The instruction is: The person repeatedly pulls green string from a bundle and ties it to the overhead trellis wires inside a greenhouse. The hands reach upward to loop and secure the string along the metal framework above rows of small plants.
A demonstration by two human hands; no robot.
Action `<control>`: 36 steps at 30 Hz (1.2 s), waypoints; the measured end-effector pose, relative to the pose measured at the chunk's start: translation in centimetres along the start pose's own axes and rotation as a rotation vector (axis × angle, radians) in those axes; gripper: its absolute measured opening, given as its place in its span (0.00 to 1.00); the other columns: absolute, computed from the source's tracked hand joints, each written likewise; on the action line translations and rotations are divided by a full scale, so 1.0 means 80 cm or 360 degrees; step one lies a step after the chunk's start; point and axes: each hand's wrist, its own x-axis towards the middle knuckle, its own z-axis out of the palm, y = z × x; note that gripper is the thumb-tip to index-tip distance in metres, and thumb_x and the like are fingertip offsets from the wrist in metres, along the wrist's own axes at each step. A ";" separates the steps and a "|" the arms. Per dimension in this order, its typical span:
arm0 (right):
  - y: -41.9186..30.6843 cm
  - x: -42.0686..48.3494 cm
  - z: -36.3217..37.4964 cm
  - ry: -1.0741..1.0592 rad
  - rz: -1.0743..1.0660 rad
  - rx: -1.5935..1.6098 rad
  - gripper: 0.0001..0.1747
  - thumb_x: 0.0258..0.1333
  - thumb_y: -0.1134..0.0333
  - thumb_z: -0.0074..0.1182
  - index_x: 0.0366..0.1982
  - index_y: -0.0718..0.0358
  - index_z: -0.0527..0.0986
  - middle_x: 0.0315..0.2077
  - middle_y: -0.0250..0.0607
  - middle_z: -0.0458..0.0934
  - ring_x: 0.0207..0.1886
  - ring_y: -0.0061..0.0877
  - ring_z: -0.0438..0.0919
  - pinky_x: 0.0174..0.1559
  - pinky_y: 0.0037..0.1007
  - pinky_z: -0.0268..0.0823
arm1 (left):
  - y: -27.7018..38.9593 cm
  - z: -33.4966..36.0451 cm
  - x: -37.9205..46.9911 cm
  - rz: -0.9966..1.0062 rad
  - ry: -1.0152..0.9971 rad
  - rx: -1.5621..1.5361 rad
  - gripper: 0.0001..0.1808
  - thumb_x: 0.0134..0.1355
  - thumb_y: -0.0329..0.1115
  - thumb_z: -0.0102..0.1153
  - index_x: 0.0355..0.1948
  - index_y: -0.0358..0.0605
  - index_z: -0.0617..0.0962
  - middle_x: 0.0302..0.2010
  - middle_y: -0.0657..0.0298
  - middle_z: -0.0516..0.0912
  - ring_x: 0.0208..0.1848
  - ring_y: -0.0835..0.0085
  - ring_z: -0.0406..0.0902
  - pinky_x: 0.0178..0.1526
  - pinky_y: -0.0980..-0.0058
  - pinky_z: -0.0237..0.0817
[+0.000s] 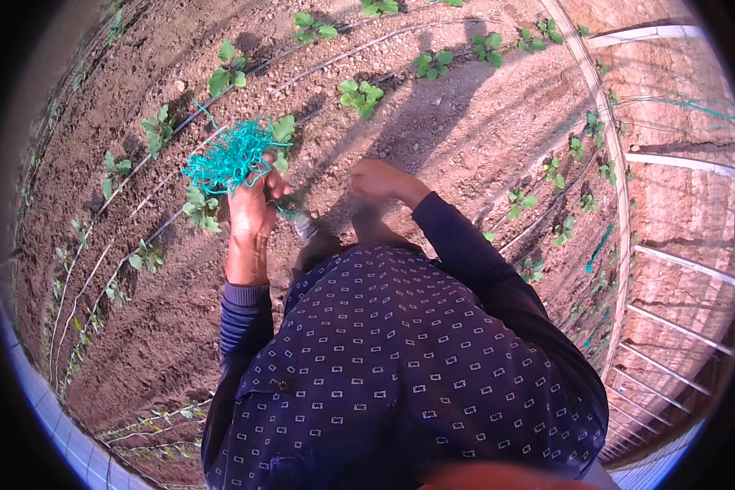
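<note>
A tangled bunch of teal plastic twine or netting (229, 156) is gripped in my left hand (254, 199), its loose ends sticking out above the fingers. Some dark green strands (288, 210) hang blurred beside that wrist. Leaves of a young plant (283, 130), which looks like an eggplant seedling, show just behind the bunch. My right hand (376, 179) is over bare soil, apart from the left, with its fingers curled. Blur and the angle hide whether anything thin is between those fingers. Below it, my shoe (306, 226) shows partly on the ground.
Rows of seedlings (360, 98) run along thin drip lines (343, 56) on both sides of me. A long pale rail (612, 165) curves down the right, with light crossbars (680, 160) beyond it. Teal strands (599, 248) lie among the plants on the right.
</note>
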 end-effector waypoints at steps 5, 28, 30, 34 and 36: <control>-0.136 -0.068 -0.076 -0.0428 -0.0082 0.0429 0.16 0.60 0.63 0.45 0.18 0.61 0.67 0.15 0.31 0.70 0.18 0.17 0.70 0.21 0.23 0.61 | -0.006 0.017 0.034 -0.0168 -0.0210 -0.0131 0.09 0.69 0.31 0.50 0.43 0.34 0.75 0.37 0.48 0.84 0.38 0.58 0.84 0.41 0.66 0.77; -0.094 -0.185 -0.130 0.0810 -0.0182 0.0775 0.14 0.64 0.60 0.51 0.30 0.64 0.75 0.20 0.34 0.75 0.25 0.20 0.77 0.29 0.25 0.69 | -0.089 0.080 -0.002 -0.0724 -0.1075 0.0381 0.11 0.59 0.35 0.62 0.39 0.41 0.76 0.24 0.65 0.76 0.20 0.76 0.71 0.23 0.77 0.63; -0.079 -0.238 -0.161 0.1244 -0.0223 0.0774 0.17 0.64 0.57 0.56 0.37 0.68 0.78 0.25 0.36 0.79 0.33 0.20 0.79 0.37 0.26 0.72 | -0.098 0.071 0.010 -0.0763 -0.0918 0.0332 0.11 0.60 0.38 0.62 0.36 0.43 0.75 0.21 0.67 0.71 0.18 0.77 0.68 0.22 0.76 0.61; -0.049 -0.435 -0.354 0.2874 -0.0540 0.0690 0.07 0.62 0.69 0.57 0.31 0.65 0.75 0.20 0.33 0.78 0.20 0.16 0.74 0.23 0.19 0.66 | -0.112 0.062 0.029 -0.0568 -0.0667 0.0368 0.08 0.63 0.33 0.56 0.40 0.43 0.75 0.20 0.70 0.68 0.19 0.77 0.64 0.23 0.76 0.58; -0.055 -0.555 -0.469 0.3344 -0.0989 0.0403 0.06 0.61 0.71 0.57 0.38 0.65 0.74 0.26 0.35 0.78 0.22 0.18 0.75 0.23 0.20 0.66 | -0.120 0.068 0.043 -0.0494 -0.0556 0.0333 0.06 0.61 0.30 0.55 0.39 0.43 0.75 0.19 0.69 0.68 0.19 0.77 0.64 0.24 0.75 0.58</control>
